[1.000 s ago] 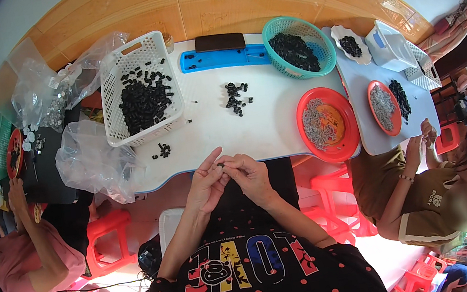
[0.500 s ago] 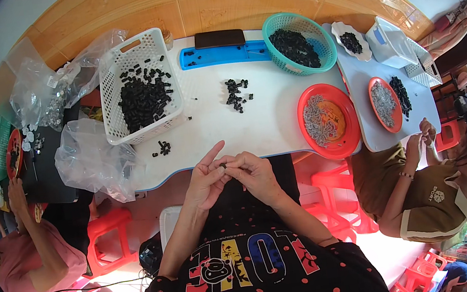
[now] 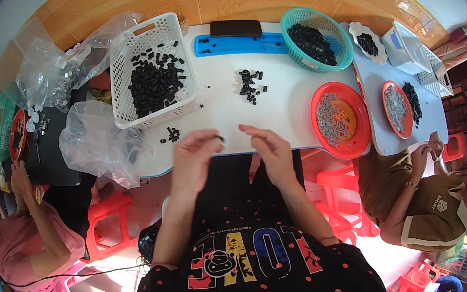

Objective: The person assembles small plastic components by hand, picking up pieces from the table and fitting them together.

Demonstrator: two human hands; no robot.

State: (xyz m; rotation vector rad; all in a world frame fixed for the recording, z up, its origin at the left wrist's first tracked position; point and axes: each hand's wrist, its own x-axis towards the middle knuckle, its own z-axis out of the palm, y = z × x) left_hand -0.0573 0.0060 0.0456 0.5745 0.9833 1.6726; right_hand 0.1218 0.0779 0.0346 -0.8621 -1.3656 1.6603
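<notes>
Above the near edge of the white table [image 3: 223, 111], my left hand [image 3: 192, 160] pinches a small black part [image 3: 220, 139] at its fingertips. My right hand [image 3: 273, 155] is apart from it, with fingers stretched forward and nothing visible in them. Beyond my hands lies a loose pile of small black cylindrical parts [image 3: 248, 87]. A smaller group of black parts [image 3: 173, 134] lies beside my left hand. The white perforated basket [image 3: 120, 96] at the back left holds many such parts. On the right, a red basin [image 3: 363, 122] contains small grey metal-looking pieces [image 3: 331, 117].
A teal basket [image 3: 295, 56] of black pieces stands at the back right, beside a blue tray [image 3: 232, 49] with a dark brown case [image 3: 236, 28]. Clear plastic bags [image 3: 95, 135] lie at left. Co-workers sit at both sides, a pink sleeve [image 3: 40, 233] left, a brown shirt [image 3: 433, 207] right.
My hands, joined at a small part before, have separated and moved forward over the table edge. The left keeps a black part; the right has let go. The view has shifted slightly.
</notes>
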